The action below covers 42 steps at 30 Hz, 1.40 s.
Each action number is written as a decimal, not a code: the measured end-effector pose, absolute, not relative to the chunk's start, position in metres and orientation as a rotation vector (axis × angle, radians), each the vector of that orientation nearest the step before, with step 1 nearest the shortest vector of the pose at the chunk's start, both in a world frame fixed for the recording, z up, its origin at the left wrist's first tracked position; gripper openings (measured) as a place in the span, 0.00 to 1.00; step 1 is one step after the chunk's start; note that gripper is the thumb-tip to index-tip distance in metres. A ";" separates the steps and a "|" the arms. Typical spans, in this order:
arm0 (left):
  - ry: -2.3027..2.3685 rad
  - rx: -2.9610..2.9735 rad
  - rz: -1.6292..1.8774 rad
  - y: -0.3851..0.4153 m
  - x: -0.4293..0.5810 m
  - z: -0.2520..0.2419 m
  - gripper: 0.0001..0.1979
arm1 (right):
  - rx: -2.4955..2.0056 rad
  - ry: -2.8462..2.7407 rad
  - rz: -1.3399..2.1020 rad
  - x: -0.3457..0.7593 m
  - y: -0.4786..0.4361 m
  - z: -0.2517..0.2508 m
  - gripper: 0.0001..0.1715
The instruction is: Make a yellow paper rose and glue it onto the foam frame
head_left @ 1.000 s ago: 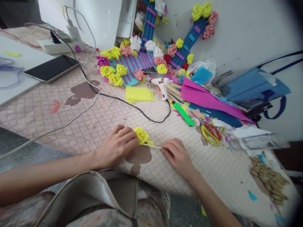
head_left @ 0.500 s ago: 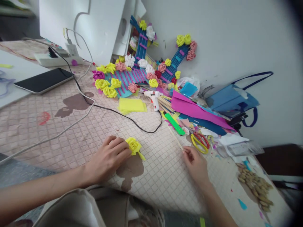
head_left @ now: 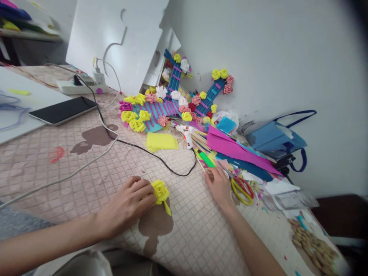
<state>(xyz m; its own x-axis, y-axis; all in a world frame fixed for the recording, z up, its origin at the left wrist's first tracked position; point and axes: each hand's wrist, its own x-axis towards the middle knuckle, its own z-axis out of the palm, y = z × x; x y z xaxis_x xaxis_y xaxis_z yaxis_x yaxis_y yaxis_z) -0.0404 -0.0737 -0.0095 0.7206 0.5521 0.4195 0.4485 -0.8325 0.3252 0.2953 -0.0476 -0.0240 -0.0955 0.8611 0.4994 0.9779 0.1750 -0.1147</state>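
My left hand (head_left: 129, 203) rests on the pink quilted table cover (head_left: 57, 168), its fingers closed on a yellow paper flower (head_left: 160, 192) with a loose strip hanging off it. Farther right, my right hand (head_left: 220, 186) reaches toward the craft pile and pinches a thin wooden stick (head_left: 201, 167), close to the green marker (head_left: 207, 159) and the yellow-handled scissors (head_left: 241, 188).
A white glue gun (head_left: 186, 134) with its black cord (head_left: 149, 151) lies by yellow sheets (head_left: 161, 142). Blue frames with paper flowers (head_left: 161, 109) stand behind. Magenta paper (head_left: 232, 147), a blue bag (head_left: 273, 140), a phone (head_left: 63, 110), a power strip (head_left: 82, 88) and seeds (head_left: 313, 245) are around.
My right hand pulled the stick out of the yellow flower and carried it up and right to the pile by the scissors. My left hand kept the flower. The view tilted upward.
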 end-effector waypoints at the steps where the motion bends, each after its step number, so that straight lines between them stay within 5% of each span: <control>1: 0.811 2.720 0.753 -0.074 -0.040 -0.010 0.09 | -1.715 -2.002 -0.327 0.293 -0.041 -0.020 0.12; 11: 0.842 2.727 0.739 -0.073 -0.040 -0.013 0.08 | -1.680 -1.922 -0.039 0.256 0.097 -0.009 0.20; 17: 0.834 2.751 0.747 -0.071 -0.040 -0.011 0.07 | -1.692 -1.857 0.240 0.239 0.129 -0.011 0.16; 31: 0.878 2.745 0.749 -0.069 -0.039 -0.010 0.08 | -1.410 -1.842 0.496 0.269 -0.061 0.025 0.11; 42: 0.881 2.745 0.754 -0.069 -0.039 -0.014 0.11 | -0.926 -2.397 0.583 0.253 -0.101 0.032 0.14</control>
<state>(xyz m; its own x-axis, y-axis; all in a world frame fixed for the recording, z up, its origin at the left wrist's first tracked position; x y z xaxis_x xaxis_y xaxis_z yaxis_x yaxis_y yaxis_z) -0.0395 -0.0687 -0.0136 0.6990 0.5819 0.4157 0.5006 -0.8133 0.2966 0.2534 -0.1014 0.0324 -0.6429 0.7067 0.2954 0.4921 0.6766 -0.5478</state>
